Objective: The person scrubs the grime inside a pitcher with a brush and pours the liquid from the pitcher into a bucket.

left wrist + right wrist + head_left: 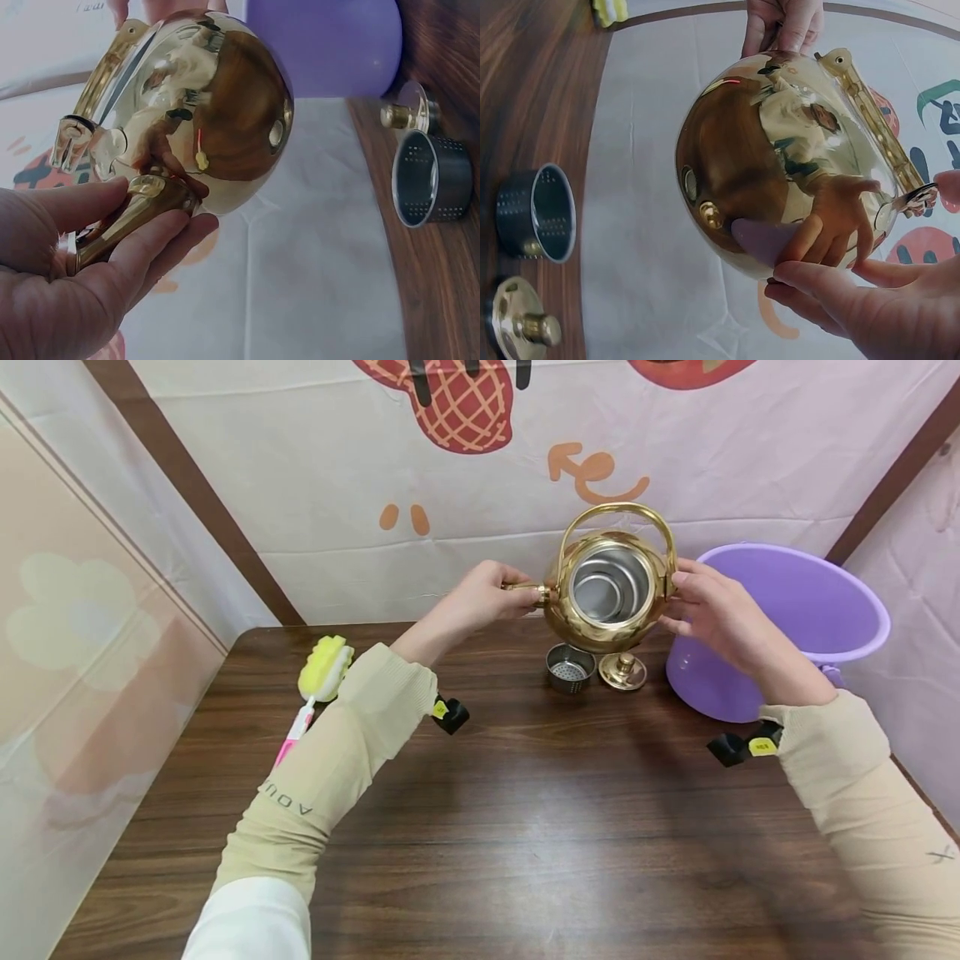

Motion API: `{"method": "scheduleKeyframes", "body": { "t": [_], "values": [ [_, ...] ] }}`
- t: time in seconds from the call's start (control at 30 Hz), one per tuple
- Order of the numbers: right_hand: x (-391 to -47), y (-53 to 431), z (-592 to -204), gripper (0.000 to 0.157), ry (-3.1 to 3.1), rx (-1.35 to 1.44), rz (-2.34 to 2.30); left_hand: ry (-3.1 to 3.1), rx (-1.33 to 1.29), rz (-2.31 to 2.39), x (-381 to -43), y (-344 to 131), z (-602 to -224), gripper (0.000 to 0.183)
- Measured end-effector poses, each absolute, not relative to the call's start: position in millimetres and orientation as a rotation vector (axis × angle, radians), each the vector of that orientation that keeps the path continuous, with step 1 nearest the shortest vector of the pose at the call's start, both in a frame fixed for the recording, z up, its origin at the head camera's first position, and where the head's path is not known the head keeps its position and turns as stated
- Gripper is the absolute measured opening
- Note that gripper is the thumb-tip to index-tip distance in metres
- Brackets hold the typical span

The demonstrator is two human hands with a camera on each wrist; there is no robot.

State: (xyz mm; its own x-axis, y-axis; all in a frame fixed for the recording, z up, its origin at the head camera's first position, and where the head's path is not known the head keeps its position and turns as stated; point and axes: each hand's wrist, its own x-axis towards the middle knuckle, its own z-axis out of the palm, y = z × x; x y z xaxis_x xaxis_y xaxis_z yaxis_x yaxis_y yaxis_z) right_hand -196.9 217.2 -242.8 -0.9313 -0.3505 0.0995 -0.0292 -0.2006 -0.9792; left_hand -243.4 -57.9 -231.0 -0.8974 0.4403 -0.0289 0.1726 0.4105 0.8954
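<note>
A shiny gold teapot (609,589) is held up off the table, lidless and tilted, its steel inside facing me in the head view. My left hand (495,593) grips its spout (139,210) between thumb and fingers. On the other side, my right hand (716,614) holds the rounded body near the base of the upright handle (618,508), fingers and thumb against the metal. Below the pot, on the table, are a perforated steel strainer basket (568,672) and the gold lid (624,672), knob upward.
A purple bucket (701,685) stands at the right, partly behind my right hand. To the left lies a sponge brush (325,668) with yellow and white head, its handle partly covered by my left sleeve. A printed cloth (315,485) hangs behind the wooden table (517,827).
</note>
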Motion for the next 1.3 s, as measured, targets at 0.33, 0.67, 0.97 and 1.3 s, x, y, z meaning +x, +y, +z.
{"method": "scheduleKeyframes", "body": {
  "t": [0.33,0.67,0.97,1.3],
  "values": [
    [-205,236,-234,0.027,1.711,-0.592,-2.329,2.431,0.624,1.496,-253,-39,-219,0.025],
    [-212,259,-222,0.032,1.675,-0.664,-2.349,2.214,0.583,1.708,-262,-15,-208,0.031],
    [-213,277,-217,0.033,1.663,-0.710,-2.425,2.207,0.654,1.744,-269,6,-203,0.032],
    [-216,305,-215,0.035,1.443,-0.777,-2.611,2.136,0.721,1.827,-275,33,-199,0.031]
  ]
}}
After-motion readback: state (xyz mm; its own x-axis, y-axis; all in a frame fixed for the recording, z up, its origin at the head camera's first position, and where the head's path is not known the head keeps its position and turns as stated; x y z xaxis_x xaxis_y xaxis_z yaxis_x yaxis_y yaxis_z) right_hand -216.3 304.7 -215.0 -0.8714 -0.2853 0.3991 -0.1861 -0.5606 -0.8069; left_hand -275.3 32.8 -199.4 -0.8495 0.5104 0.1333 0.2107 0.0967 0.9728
